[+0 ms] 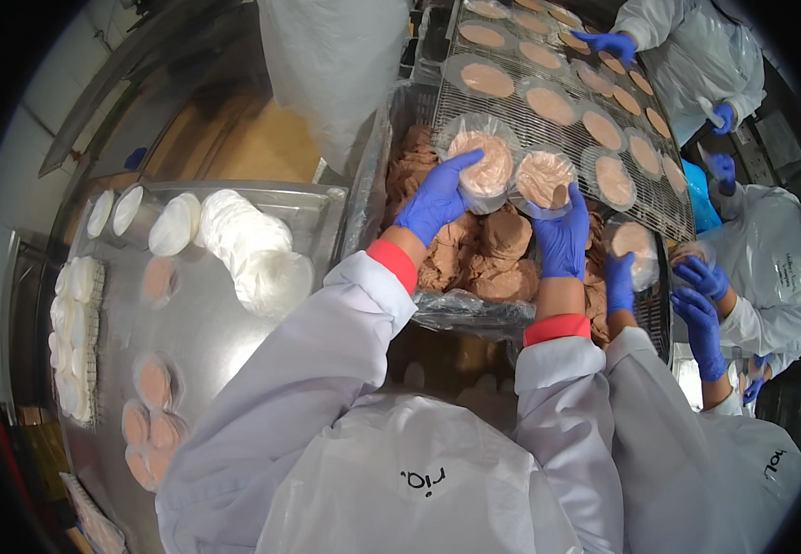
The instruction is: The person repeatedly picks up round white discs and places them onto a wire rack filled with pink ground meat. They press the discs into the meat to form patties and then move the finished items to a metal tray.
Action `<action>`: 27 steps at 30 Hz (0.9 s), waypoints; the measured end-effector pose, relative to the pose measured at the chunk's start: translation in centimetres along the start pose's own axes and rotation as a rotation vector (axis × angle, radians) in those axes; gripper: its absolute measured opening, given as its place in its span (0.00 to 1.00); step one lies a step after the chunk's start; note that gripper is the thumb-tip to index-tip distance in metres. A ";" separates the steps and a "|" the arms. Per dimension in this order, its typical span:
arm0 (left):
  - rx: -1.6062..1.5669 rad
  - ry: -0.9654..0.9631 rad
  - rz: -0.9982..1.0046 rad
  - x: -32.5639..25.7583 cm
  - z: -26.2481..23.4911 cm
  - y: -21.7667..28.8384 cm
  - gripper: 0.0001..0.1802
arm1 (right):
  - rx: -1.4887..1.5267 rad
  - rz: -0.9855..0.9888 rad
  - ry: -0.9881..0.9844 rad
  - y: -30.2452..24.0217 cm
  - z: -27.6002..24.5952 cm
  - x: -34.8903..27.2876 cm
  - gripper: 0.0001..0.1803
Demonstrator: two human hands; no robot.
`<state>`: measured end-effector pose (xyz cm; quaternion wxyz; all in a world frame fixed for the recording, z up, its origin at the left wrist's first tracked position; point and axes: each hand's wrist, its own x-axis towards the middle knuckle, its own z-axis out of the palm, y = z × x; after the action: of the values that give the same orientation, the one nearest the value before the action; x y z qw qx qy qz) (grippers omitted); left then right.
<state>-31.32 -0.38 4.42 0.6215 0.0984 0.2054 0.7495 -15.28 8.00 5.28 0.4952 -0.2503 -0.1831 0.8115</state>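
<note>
My left hand point(435, 196), in a blue glove, holds a clear round lid or cup filled with pink-brown paste point(485, 166) over the near end of a wire rack point(566, 129). Beside it my right hand point(563, 238), gloved in blue too, grips a second filled round cup point(542, 177). Both cups sit just above a plastic-lined crate of brown paste lumps point(474, 258). The rack carries several filled round cups in rows point(548, 103).
A steel tray at left holds stacks of empty white lids point(243, 245) and a few filled cups point(153, 380). Other people's blue-gloved hands point(701, 323) work at the right and at the rack's far end point(611, 42). A plastic bag point(331, 65) hangs above.
</note>
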 end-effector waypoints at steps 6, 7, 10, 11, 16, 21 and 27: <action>-0.053 -0.023 -0.042 -7.0 -3.2 2.0 0.26 | -0.143 -0.060 -0.117 1.9 5.7 -6.2 0.18; -0.133 -0.107 -0.009 -8.9 -2.3 2.8 0.27 | -0.401 -0.161 -0.173 4.0 6.1 -6.7 0.20; -0.326 -0.158 -0.009 -14.4 -1.9 5.0 0.26 | -0.863 -0.329 -0.356 11.4 7.2 -8.8 0.26; -0.229 -0.041 0.103 -16.4 -3.3 5.4 0.25 | -0.964 -0.366 -0.436 14.0 7.5 -9.9 0.28; -0.334 0.602 0.435 -31.6 -9.6 6.8 0.27 | -0.883 0.312 -0.731 18.9 9.2 -19.0 0.28; -0.541 0.751 1.099 -42.5 -21.7 -0.7 0.14 | -0.803 0.885 -0.874 21.8 6.3 -22.9 0.24; -0.229 0.627 0.482 -23.8 -9.5 3.4 0.18 | -0.300 0.597 -0.303 20.1 3.5 -15.4 0.28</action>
<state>-33.19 -25.77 -0.06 0.3426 -0.1592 0.2710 0.8854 -25.76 -14.90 0.63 0.1616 -0.2395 -0.2903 0.9123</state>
